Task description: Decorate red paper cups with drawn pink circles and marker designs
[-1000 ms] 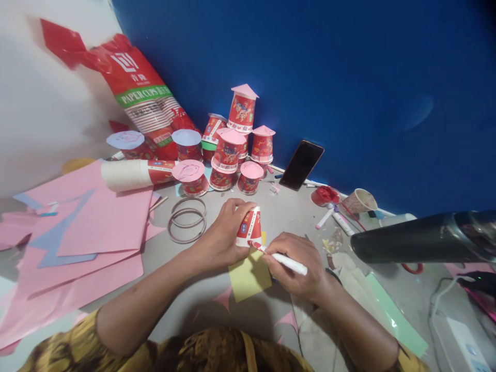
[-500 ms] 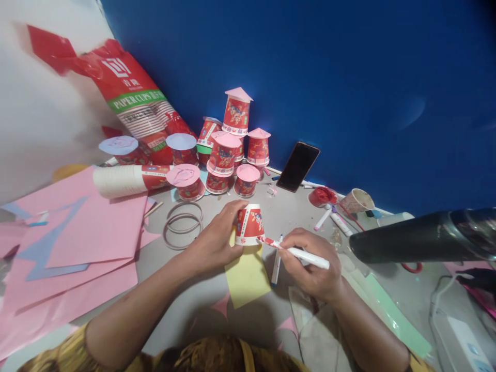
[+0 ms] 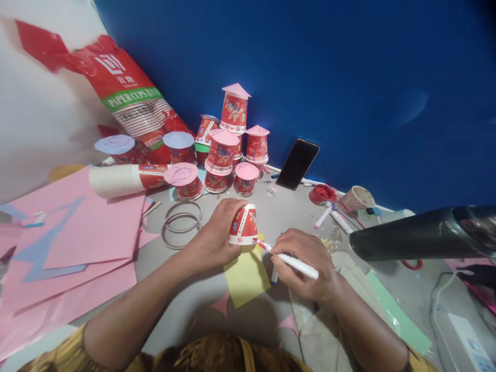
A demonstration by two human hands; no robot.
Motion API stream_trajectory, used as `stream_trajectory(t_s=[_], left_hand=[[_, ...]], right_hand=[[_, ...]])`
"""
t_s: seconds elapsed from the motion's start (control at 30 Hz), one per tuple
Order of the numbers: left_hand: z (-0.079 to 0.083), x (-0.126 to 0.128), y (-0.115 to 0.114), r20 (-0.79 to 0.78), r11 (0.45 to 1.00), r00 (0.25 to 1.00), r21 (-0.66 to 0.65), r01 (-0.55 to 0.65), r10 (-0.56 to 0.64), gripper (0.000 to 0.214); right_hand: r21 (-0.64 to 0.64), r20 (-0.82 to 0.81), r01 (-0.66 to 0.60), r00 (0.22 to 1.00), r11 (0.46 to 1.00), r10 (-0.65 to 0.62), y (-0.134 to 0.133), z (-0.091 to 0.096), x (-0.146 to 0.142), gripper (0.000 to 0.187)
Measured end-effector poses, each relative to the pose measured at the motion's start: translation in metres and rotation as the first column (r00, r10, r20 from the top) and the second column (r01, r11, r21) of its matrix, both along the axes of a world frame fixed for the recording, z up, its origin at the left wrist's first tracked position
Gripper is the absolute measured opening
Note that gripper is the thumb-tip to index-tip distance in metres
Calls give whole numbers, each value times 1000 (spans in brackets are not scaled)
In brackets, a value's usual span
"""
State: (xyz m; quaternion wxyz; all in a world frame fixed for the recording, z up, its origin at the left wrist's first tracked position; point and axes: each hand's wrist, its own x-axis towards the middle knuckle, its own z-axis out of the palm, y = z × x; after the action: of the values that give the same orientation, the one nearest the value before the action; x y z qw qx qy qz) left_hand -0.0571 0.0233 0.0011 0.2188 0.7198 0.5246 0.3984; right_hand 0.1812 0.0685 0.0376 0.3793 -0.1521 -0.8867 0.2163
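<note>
My left hand (image 3: 219,232) grips a red and white paper cup (image 3: 245,225), held upside down with its wide rim lowest. Small red marks show on the cup's white band. Between the fingers of my right hand (image 3: 304,261) is a white marker pen (image 3: 292,263), its red tip touching or nearly touching that band. A yellow paper sheet (image 3: 246,279) lies below the cup. Behind it stand several decorated cups, some stacked, with pink cone tops (image 3: 236,91) or flat paper discs (image 3: 180,174).
Pink paper sheets (image 3: 93,232) cover the left side. A paper cup bag (image 3: 135,95) leans at the back, near a stack of white cups (image 3: 116,181). Metal rings (image 3: 182,222) lie left of my hand. A phone (image 3: 297,164) leans on the blue wall; a dark cylinder (image 3: 411,232) juts in from the right.
The paper cup has turned slightly and shifted left in my left hand. My right hand has moved left with the marker, its tip staying at the cup's lower band.
</note>
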Motion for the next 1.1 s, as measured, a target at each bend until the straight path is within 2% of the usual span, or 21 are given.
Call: stream_trajectory(t_s=[0.83,1.1], left_hand=[[2,0,0,10,998,1000,-51,25,-24,72],[0,1,0,26,998,999,-37,46,-45,74]], right_hand=[[-20,14,-17,1000,1000,17,1,0,-2,13],[-18,-41,-26,999,1000,25,-1,1,-4,13]])
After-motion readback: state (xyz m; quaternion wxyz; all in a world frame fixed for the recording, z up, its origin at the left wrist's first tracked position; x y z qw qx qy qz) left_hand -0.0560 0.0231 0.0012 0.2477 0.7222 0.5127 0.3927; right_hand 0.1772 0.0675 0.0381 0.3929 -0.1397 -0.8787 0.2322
